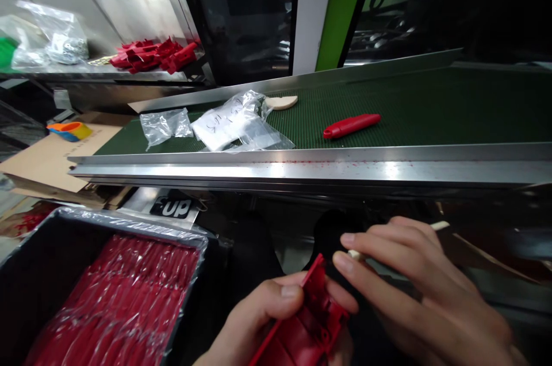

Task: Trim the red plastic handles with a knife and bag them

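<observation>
My left hand (pixel 276 302) is closed around a red plastic part (pixel 302 326), a hollow shell with its ribbed inner side turned up. The thumb presses on its edge, and the lower end runs out of view. To the right, my right hand (pixel 414 285) holds a thin pale stick (pixel 440 225) between its fingers. One end shows near the fingertips and the other pokes out behind the knuckles; the middle is hidden. The stick's near end is apart from the red part. On the conveyor belt (pixel 422 107) ahead lies a slim red plastic piece (pixel 351 125).
Plastic bags (pixel 233 124) and a cream half-round piece (pixel 281 103) lie on the belt, behind its metal rail (pixel 302 170). At lower left stands a dark crate (pixel 38 251) of wrapped red parts. Cardboard (pixel 47 161) and a pile of red parts (pixel 150 55) are farther left.
</observation>
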Motion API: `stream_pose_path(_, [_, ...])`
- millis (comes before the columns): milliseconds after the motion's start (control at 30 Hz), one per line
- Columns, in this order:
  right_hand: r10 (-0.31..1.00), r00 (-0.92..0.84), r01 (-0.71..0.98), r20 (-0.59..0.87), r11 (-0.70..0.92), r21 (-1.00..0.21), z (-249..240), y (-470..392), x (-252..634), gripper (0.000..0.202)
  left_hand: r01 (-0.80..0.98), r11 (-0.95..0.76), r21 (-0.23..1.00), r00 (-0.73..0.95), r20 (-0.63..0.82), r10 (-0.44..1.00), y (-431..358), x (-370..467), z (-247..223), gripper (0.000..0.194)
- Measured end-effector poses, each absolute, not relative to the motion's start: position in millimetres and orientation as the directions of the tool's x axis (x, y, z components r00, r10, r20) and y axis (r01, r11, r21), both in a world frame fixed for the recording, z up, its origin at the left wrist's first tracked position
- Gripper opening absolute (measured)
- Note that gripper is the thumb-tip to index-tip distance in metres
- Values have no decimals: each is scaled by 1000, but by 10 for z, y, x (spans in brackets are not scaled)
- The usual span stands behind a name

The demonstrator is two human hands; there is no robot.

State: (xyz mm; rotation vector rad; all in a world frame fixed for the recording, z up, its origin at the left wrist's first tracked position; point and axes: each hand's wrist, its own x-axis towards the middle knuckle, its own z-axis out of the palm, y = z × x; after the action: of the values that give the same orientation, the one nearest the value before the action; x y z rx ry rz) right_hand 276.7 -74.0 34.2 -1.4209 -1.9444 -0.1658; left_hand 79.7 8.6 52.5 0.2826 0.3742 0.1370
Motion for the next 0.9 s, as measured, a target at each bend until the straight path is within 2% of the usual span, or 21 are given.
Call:
stream_pose_path(133, [780, -121, 902, 614, 345, -260, 450, -676, 2889, 36, 30, 919, 394, 909, -392, 139, 54, 752, 482, 40])
stream_pose_path(200, [775, -85, 899, 626, 330, -287, 510, -662, 2917, 37, 30, 925, 379, 904, -404, 137, 58, 729, 482, 41])
stream_pose_path(367, [804, -43, 820, 593, 367, -439, 528, -698, 2798, 44, -23, 964, 266, 913, -386, 128, 123, 711, 515, 47])
stream_pose_path(533, [848, 118, 722, 517, 284, -631, 467, -692, 2641, 37, -15, 962, 273, 918, -377, 122, 131, 700, 493, 55])
stream_pose_path(633, [890, 133, 694, 436, 231, -682, 481, -664, 2613, 35, -22, 961, 277, 929, -348, 122, 102, 688, 466, 53])
stream_pose_path(700, [882, 169, 695, 439, 209, -687, 507, -664, 2595, 34, -48, 974, 222, 925, -357, 127, 86, 698, 460, 49])
stream_pose_path(800, [834, 177, 754, 523, 227, -616, 534, -718, 2523, 37, -182, 971, 153, 856, -461, 233, 101, 767, 478, 48])
stream_pose_path(833, [827, 146, 772, 543, 248, -585, 532, -748, 2487, 39, -253, 952, 174, 808, -504, 307, 122, 803, 488, 46])
stream_pose_path(900, [845, 44, 781, 534, 304, -545, 510, -815, 2402, 41, -394, 870, 295, 683, -540, 492, 188, 882, 510, 40])
